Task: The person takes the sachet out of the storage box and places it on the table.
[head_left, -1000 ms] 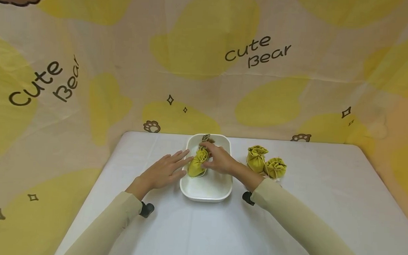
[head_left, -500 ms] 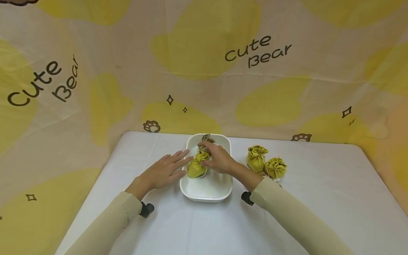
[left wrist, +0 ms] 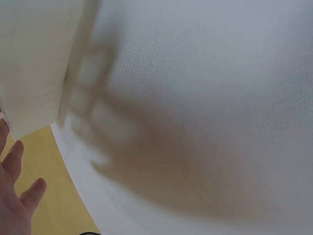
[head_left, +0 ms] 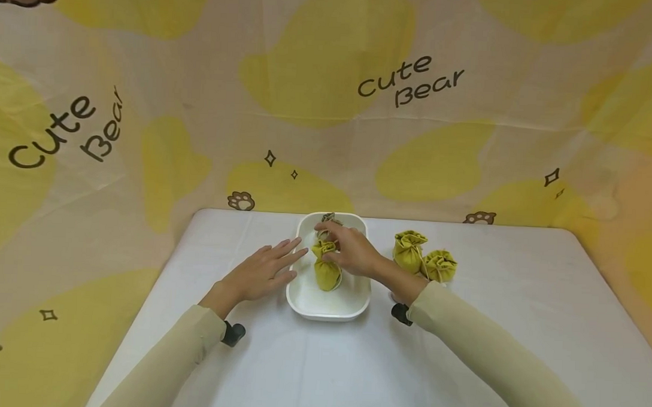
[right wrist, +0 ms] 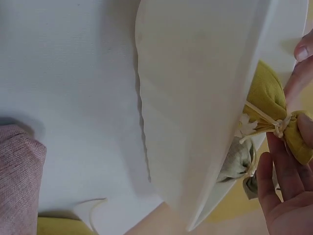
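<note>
My right hand (head_left: 355,251) pinches the gathered neck of a yellow drawstring pouch (head_left: 327,277) between thumb and fingers, over the white tray (head_left: 327,317). In the right wrist view the yellow pouch (right wrist: 266,93) shows a pale cord tied round its neck. Behind it in the tray lies a grey-green drawstring pouch (right wrist: 238,159), partly covered by my right hand in the head view. At the tray's left rim my left hand (head_left: 260,273) reaches with straight, spread fingers and holds nothing. The left wrist view catches only part of the left hand (left wrist: 14,196) beside the tray wall (left wrist: 34,63).
Two more yellow pouches, one upright (head_left: 409,252) and one with its ruffled top facing up (head_left: 440,266), stand right of the tray. A pinkish cloth thing (right wrist: 19,181) is near my right wrist. A patterned curtain (head_left: 317,137) hangs behind the white table (head_left: 277,369).
The yellow pouch's body has swung right and slightly towards me, from slanting left to nearly straight below its neck. My right hand keeps hold of its neck. The left hand has stayed in place.
</note>
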Demonstrator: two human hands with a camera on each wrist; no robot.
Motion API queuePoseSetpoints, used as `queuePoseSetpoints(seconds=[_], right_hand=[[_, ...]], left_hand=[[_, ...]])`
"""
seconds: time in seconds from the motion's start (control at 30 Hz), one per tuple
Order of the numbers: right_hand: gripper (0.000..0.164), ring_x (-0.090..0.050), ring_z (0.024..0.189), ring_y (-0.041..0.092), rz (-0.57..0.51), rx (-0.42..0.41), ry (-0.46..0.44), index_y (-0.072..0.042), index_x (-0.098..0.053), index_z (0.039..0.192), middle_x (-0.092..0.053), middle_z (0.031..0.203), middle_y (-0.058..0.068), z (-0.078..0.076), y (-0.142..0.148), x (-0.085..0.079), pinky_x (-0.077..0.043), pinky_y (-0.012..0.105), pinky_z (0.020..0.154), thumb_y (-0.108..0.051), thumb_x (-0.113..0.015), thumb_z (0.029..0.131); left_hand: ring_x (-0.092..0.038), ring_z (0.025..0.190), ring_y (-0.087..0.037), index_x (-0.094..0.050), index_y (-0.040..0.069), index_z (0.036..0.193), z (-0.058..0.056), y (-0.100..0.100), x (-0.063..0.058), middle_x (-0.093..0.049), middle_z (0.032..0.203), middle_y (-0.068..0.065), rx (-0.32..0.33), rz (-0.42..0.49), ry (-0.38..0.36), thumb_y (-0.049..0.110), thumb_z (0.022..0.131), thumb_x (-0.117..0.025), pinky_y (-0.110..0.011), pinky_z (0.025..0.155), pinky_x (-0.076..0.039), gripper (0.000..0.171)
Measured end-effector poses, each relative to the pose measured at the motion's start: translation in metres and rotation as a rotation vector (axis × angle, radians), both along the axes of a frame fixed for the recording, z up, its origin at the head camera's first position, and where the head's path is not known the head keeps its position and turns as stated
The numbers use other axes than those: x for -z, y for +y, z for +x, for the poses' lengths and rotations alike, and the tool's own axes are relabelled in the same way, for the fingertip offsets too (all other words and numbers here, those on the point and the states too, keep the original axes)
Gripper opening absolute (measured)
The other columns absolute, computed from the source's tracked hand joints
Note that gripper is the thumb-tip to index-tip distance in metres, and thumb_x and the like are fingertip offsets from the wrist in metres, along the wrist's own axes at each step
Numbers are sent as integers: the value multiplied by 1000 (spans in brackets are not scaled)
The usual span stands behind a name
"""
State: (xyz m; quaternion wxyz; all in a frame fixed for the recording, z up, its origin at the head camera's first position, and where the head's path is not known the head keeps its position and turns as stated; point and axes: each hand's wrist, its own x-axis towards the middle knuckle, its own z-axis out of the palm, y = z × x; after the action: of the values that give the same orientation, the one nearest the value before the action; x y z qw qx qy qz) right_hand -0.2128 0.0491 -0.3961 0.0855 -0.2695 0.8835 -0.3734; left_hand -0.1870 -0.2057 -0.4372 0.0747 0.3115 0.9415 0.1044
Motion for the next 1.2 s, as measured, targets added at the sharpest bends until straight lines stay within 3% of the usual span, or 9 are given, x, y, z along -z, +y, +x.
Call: queuePoseSetpoints(seconds=[0.23,0.63,0.93,1.2], right_hand=[[60,-67,106,25,-19,-27,63,-10,-52,141,-68,120,11,-2,10,-9,-57,38,89,-4,-77,87],[55,-72,96,27,-73,-61,164,-11,-55,136,-72,114,15,-7,26,-36,-59,37,82,-4,-77,86],[60,-72,93,27,-102,-40,172,-10,-54,139,-71,112,14,-9,40,-54,-59,38,81,-2,-78,85],[62,-70,94,27,-98,8,165,-14,-50,142,-69,116,14,-13,57,-64,-58,39,82,-2,-75,87]], left_hand=[[-20,151,-28,-29,26,159,0,0,-2,-16,166,1,0,-1,-7,44,105,-41,-54,118,-24,58],[-17,152,-24,-27,28,159,-2,-2,-1,-13,166,5,-8,14,-32,42,106,-44,-53,119,-22,57],[-15,152,-23,-25,28,159,-2,-2,0,-12,166,5,-9,4,-44,43,106,-42,-52,119,-22,58],[-18,151,-26,-28,25,159,0,-3,-3,-15,166,1,26,25,-9,47,106,-37,-53,118,-24,58]])
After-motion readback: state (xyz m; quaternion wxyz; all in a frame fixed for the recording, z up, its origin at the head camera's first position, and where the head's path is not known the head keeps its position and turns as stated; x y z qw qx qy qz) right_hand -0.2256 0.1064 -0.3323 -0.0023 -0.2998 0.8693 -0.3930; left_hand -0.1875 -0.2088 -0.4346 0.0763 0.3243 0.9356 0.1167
